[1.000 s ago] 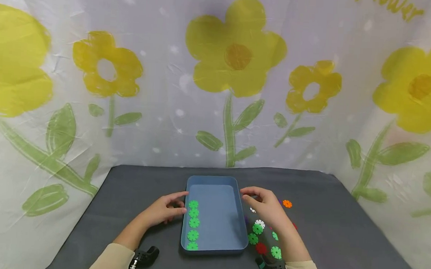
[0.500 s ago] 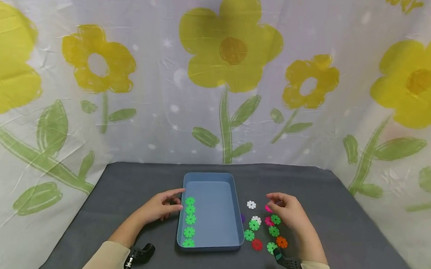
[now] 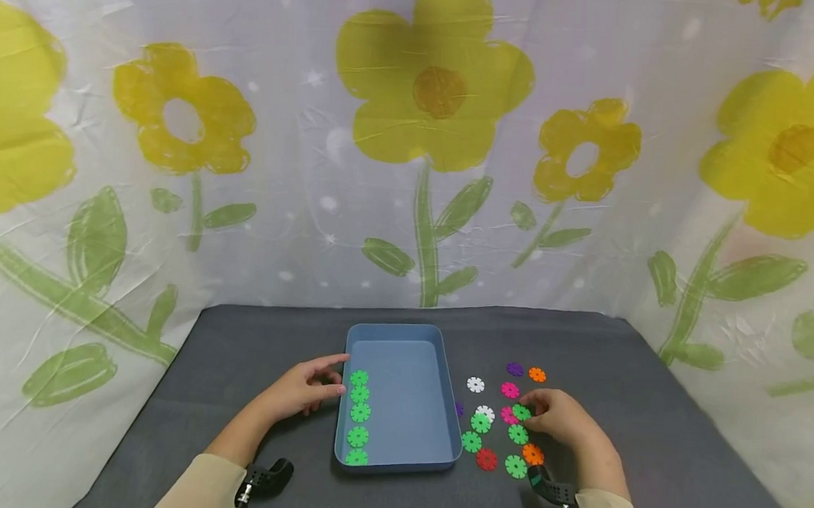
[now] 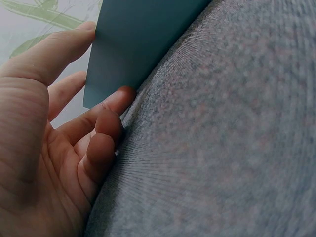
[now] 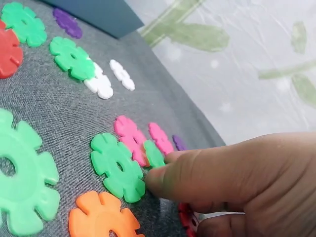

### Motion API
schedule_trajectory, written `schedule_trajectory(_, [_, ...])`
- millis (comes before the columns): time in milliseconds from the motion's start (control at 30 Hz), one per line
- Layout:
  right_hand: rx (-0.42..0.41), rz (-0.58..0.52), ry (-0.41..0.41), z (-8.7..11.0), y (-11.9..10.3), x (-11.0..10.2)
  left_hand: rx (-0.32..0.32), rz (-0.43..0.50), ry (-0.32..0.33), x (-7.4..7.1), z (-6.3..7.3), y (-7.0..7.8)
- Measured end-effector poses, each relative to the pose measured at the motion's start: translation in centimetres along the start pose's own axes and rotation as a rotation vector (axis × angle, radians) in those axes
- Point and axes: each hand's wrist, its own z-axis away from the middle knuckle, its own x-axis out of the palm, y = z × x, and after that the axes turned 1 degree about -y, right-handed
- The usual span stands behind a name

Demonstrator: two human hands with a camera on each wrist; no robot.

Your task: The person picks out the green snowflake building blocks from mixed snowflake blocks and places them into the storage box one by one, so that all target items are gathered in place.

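A blue tray point(image 3: 409, 407) lies on the table with a column of green flower-shaped discs point(image 3: 359, 413) along its left side. My left hand point(image 3: 302, 388) rests against the tray's left wall, fingers loosely bent; in the left wrist view the fingertips touch the wall point(image 4: 131, 49). Right of the tray, my right hand point(image 3: 571, 425) pinches a green notched disc point(image 5: 154, 154) between thumb and finger, part of it hidden by them. Close to the fingertips lie a pink disc point(image 5: 131, 139) and another green disc point(image 5: 117, 167). A red disc point(image 5: 186, 219) shows beneath the fingers.
More discs lie loose right of the tray: a red one point(image 3: 487, 459), orange ones such as the far orange disc point(image 3: 537, 374), a purple disc point(image 3: 514, 368) and a white disc point(image 3: 475, 384). A flower-printed curtain point(image 3: 278, 201) hangs behind the dark table point(image 3: 272, 324).
My right hand has moved right from the tray's edge and down to a green disc, uncovering the purple, orange and pink discs. My left hand stays at the tray's left side.
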Motion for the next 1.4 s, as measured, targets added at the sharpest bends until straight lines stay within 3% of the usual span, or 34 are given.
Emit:
schedule_trajectory(300, [0.025,0.022,0.012,0.2,-1.3,-0.3,-0.012,0.017,0.003,-0.1,0.1,0.2])
schedule_trajectory(667, [-0.05,-0.067,0.038,0.9,-7.0,-1.1,-0.024,0.002,0.016,-0.1,0.2,0.3])
schedule_trajectory(900, [-0.156,-0.126,0.039,1.0,-9.8,0.7,0.005,0.011,0.009,0.0,0.4,0.6])
schedule_trajectory(1200, [-0.301,-0.069,0.044,0.9,-12.1,3.7,0.001,-0.002,0.015,0.0,0.1,0.8])
schedule_trajectory(1400, [-0.394,-0.063,-0.032,0.8,-12.9,5.4,-0.013,-0.004,0.01,0.1,0.0,0.1])
